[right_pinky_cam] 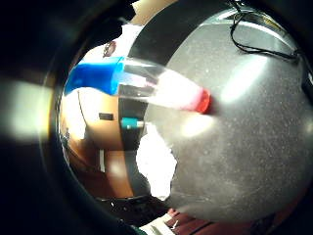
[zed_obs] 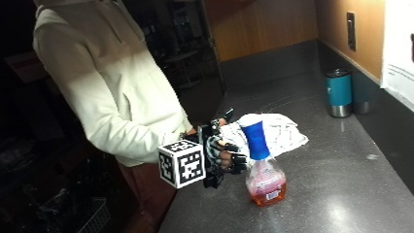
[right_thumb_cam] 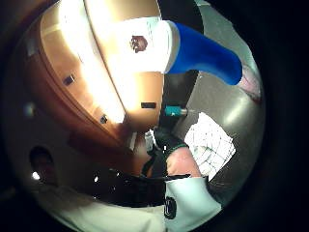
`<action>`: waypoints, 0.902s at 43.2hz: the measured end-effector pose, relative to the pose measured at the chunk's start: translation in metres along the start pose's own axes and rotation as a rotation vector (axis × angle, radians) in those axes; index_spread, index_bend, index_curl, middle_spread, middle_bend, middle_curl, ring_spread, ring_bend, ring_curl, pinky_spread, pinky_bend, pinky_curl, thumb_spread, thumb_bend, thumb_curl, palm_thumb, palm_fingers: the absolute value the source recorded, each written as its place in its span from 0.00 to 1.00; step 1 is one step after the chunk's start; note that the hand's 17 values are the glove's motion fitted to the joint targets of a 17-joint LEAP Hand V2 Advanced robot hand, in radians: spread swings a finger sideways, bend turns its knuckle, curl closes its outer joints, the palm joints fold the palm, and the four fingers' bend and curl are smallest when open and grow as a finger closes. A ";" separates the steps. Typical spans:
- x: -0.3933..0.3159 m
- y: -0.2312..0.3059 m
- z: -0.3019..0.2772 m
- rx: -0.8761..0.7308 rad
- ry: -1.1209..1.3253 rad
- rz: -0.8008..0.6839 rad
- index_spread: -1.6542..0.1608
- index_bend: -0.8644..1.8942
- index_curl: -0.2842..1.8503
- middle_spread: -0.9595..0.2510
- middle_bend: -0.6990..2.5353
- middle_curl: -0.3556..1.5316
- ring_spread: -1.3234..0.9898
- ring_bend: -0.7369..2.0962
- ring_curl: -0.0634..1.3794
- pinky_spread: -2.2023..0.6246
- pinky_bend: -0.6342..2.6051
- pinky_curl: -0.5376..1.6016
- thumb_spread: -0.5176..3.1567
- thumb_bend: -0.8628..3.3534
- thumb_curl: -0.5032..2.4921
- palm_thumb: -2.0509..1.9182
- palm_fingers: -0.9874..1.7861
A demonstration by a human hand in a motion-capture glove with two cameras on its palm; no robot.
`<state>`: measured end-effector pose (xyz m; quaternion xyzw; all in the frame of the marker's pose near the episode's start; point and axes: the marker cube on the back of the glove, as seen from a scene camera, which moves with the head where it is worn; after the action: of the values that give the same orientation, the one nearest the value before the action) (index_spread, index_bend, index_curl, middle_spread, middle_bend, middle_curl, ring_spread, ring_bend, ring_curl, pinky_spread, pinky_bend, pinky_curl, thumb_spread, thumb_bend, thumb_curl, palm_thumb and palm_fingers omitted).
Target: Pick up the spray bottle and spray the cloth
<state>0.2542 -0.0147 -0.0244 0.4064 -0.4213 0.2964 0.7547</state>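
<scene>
A spray bottle [zed_obs: 262, 167] stands upright on the grey counter [zed_obs: 336, 204], with a blue spray head [zed_obs: 254, 138] and pink-orange liquid in its clear body. My gloved right hand [zed_obs: 223, 154] is level with the bottle's neck, on the side of the counter's front edge. Its fingers are half curled, their tips right at the neck, and I cannot see them wrapped round it. Both palm views show the bottle [right_pinky_cam: 146, 85] [right_thumb_cam: 203, 50] close by. A crumpled white cloth [zed_obs: 278, 128] [right_pinky_cam: 156, 164] [right_thumb_cam: 210, 140] lies on the counter just behind the bottle.
A teal tumbler [zed_obs: 338, 92] [right_thumb_cam: 173, 111] stands near the back wall. A white paper sheet [zed_obs: 398, 63] hangs on the wooden wall. A thin black cable [right_pinky_cam: 254, 46] lies across the counter. The counter's front edge runs beside the person's body.
</scene>
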 end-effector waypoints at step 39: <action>0.002 -0.077 0.042 -0.032 -0.002 0.055 0.72 0.40 0.25 0.75 0.31 0.38 0.55 0.42 0.24 0.82 0.30 0.39 0.38 0.20 0.30 0.68 0.54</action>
<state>0.2997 -0.0891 -0.0373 0.3828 -0.4378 0.3097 0.7522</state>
